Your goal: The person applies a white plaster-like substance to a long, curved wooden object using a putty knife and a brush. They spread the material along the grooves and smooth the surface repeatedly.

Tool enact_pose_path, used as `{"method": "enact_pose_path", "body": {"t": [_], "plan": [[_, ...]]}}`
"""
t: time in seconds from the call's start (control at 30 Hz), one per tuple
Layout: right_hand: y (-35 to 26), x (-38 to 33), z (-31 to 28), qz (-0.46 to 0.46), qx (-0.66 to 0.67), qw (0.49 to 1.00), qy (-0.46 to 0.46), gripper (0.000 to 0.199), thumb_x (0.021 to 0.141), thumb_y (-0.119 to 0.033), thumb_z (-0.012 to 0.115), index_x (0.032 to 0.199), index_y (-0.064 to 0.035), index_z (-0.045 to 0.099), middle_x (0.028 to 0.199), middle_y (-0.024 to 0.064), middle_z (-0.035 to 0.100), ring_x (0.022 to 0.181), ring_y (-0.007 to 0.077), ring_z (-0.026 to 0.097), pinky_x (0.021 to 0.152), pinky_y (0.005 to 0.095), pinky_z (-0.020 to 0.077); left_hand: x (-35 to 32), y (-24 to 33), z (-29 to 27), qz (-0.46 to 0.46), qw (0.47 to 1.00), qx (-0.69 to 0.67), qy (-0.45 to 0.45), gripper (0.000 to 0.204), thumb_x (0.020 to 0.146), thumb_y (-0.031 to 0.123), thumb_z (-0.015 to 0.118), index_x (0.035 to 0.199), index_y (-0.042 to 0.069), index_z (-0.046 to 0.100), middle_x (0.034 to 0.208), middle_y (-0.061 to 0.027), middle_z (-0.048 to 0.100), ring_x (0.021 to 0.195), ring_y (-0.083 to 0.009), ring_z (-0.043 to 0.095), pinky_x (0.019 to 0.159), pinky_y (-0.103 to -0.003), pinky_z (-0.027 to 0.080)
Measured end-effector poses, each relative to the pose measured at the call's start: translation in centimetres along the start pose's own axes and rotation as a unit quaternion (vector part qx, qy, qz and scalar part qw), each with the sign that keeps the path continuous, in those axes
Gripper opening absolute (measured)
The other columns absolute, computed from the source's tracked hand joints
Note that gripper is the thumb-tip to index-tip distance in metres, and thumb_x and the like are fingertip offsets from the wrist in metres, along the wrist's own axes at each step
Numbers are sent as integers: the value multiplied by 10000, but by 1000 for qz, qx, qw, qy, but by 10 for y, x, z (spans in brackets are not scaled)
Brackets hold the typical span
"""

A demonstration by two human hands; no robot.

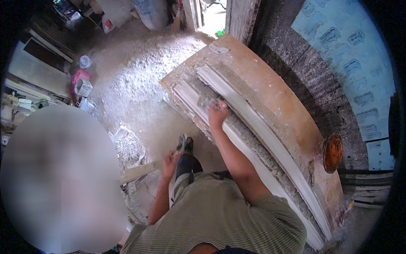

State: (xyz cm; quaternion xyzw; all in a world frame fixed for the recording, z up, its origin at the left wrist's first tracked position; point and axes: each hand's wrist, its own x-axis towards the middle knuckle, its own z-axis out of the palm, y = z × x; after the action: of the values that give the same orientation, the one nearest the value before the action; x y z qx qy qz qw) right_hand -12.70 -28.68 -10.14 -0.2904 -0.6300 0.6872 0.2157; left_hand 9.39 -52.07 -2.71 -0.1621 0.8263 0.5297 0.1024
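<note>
Over the far half of the workboard (270, 91), my right hand (218, 111) is closed round a greyish, lumpy-looking thing (205, 101). A bit of red shows by its fingers; blur hides what kind of thing it is. Beneath and beside this hand run two long white moulded strips, one on the wall side (262, 122) and one nearer my body (249, 146). Rough grey material (270, 152) fills the gap between them. My left hand (170, 163) hangs beside my leg, off the board, fingers loosely bent and apart, with nothing discernible in it.
An orange-brown round container (333, 153) stands at the board's right edge. Light-blue sheets (351, 63) cover part of the right wall. White residue coats the floor (131, 63). A wooden plank (137, 172) lies left of me; a blurred patch covers the lower left. A bright doorway (212, 19) is behind the board.
</note>
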Motion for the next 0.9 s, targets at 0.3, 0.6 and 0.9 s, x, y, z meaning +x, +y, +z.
{"method": "enact_pose_path", "body": {"t": [0.3, 0.6, 0.9], "plan": [[-67, 29, 151, 19, 1, 993, -118, 207, 893, -130, 692, 1070, -23, 691, 934, 103, 712, 768, 145, 667, 698, 302, 539, 170, 31, -189, 15, 970, -219, 102, 280, 989, 187, 633, 1227, 41, 610, 783, 28, 586, 528, 7, 396, 450, -187, 294], [-50, -74, 126, -117, -21, 991, -60, 172, 899, -40, 690, 1069, -17, 687, 912, 15, 686, 780, 74, 618, 654, 225, 525, 186, 1, -196, -103, 955, -239, 140, 172, 1008, 286, 591, 1017, 119, 631, 718, 36, 547, 453, -38, 428, 375, -203, 297], [-85, -68, 95, -192, -251, 948, -32, 208, 850, -181, 711, 1027, -73, 725, 960, 129, 730, 905, 339, 698, 834, 410, 557, 224, 78, -112, 59, 973, -98, -203, 267, 1010, 186, 596, 1233, 38, 593, 814, 16, 580, 512, 9, 379, 435, -183, 279]]}}
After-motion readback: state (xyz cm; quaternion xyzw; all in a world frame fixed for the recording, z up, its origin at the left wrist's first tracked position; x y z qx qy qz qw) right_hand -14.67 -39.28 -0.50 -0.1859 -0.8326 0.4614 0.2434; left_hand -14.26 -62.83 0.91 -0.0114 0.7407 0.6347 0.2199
